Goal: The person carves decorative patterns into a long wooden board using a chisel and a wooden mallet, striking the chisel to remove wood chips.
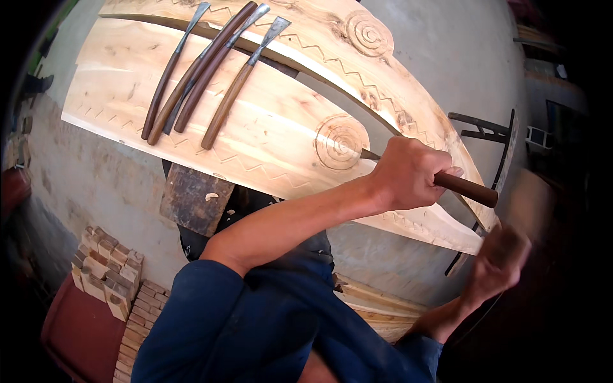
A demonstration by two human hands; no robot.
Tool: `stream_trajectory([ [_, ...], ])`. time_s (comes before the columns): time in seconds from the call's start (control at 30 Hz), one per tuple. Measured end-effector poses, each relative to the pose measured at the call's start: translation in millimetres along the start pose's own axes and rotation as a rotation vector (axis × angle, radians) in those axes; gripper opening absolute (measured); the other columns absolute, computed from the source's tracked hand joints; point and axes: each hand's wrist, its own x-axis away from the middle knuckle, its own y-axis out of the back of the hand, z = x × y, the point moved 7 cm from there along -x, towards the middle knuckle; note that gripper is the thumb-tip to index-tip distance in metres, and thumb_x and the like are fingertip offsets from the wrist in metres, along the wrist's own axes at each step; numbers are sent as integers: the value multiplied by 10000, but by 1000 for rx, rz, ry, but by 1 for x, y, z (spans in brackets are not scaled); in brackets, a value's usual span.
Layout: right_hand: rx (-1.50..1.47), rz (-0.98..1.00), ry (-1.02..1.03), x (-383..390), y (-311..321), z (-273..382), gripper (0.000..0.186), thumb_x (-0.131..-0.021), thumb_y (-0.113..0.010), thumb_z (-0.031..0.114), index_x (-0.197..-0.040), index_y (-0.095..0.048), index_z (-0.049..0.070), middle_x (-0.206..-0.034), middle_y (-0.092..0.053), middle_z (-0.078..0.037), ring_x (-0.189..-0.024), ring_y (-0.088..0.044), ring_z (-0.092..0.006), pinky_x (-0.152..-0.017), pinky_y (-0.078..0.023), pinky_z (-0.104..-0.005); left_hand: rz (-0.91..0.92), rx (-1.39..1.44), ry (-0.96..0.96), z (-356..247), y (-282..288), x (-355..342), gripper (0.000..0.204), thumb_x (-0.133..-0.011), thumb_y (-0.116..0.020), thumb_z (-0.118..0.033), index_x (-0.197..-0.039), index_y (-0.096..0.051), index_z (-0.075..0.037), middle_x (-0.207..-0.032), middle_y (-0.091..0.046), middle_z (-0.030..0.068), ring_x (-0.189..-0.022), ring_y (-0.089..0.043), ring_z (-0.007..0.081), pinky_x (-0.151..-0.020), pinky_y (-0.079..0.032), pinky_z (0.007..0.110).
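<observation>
Your chisel (440, 179) has a dark brown wooden handle and lies slanted across the pale carved plank (268, 127), its metal tip meeting the plank just right of the carved ring pattern (341, 142). The mallet (511, 246) (blurred, dark and wooden) hangs below the plank's right end, well apart from it.

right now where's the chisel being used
In the left hand: the chisel sits right of centre, tip at the carved spiral on the near board.
</observation>
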Motion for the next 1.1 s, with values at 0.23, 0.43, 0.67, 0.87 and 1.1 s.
stream_trajectory([
  [0.23,35,50,-387,21,6,-34,215,-894,-706,-67,-1081,-611,-27,-860,-648,-79,-697,-591,-159,-683,-515,-294,55,1,-35,-9,-2,5,416,-848,-810,-195,-572,-525,-71,-529,-529,127,-478,-547,344,-458,-387,410],
  [0.43,-283,-10,-295,50,-24,-38,287,-889,-749,24,-1112,-572,-13,-865,-575,-89,-719,-552,-154,-695,-491,-281,253,-93,-201,-21,-22,42,478,-866,-819,-301,-553,-511,-111,-516,-523,77,-468,-573,283,-435,-409,410],
  [0.67,-350,-1,-297,71,-14,-70,381,-892,-723,-8,-1229,-550,-55,-1011,-600,-125,-744,-597,-175,-675,-526,-303,72,-112,-206,-23,-19,15,458,-884,-803,-260,-560,-517,-109,-506,-507,72,-440,-546,283,-406,-376,396],
  [0.87,-319,-53,-386,79,-21,-70,384,-909,-670,-77,-1265,-527,-76,-940,-617,-142,-694,-588,-178,-640,-514,-310,34,-113,-185,-16,-17,13,458,-873,-805,-214,-549,-498,-108,-501,-500,70,-419,-513,275,-397,-348,397],
  [1.1,-313,27,-393,82,-17,-83,485,-868,-722,-2,-1312,-546,-85,-1069,-639,-179,-730,-617,-187,-656,-544,-320,-7,-127,-202,-16,-14,12,486,-875,-804,-209,-537,-471,-107,-487,-480,65,-399,-478,263,-396,-344,393],
])
